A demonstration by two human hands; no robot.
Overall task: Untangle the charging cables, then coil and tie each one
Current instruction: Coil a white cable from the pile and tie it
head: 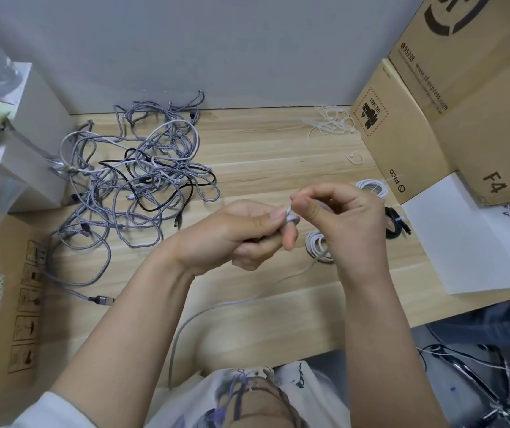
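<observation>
Patterned white fabric [247, 396] of the person's shirt fills the bottom centre of the frame, with both bare forearms rising from it to mid-frame. Left hand [241, 234] is curled closed, thumb pressed forward onto the end of a pale cable [292, 216] held at its fingertips. Right hand [340, 217] meets it from the right, thumb and forefinger pinched on the same cable end; its other fingers are loosely bent. Below the hands the cable trails down and left across the wooden tabletop [278, 168], running over the near edge at lower centre.

Just under the right wrist lies a white coiled cable [317, 247] flat on the table, partly hidden by the hand. A second white coil [372, 187] sits right of centre beside a cardboard box, and a black coil [395, 225] lies just below it, at the edge of a white sheet [463, 236].

Left of centre, a tangled heap of cables [136, 177] spreads over the table: mostly grey braided, with some white strands and one black strand threaded through. One grey plug [102, 300] lies apart at the lower left of the heap.

Loose white ties [334, 123] lie in the upper right against the stacked cardboard boxes [426, 118]. Pale boxes [31, 143] stand at the left edge, with a flat carton [9, 304] below them.
</observation>
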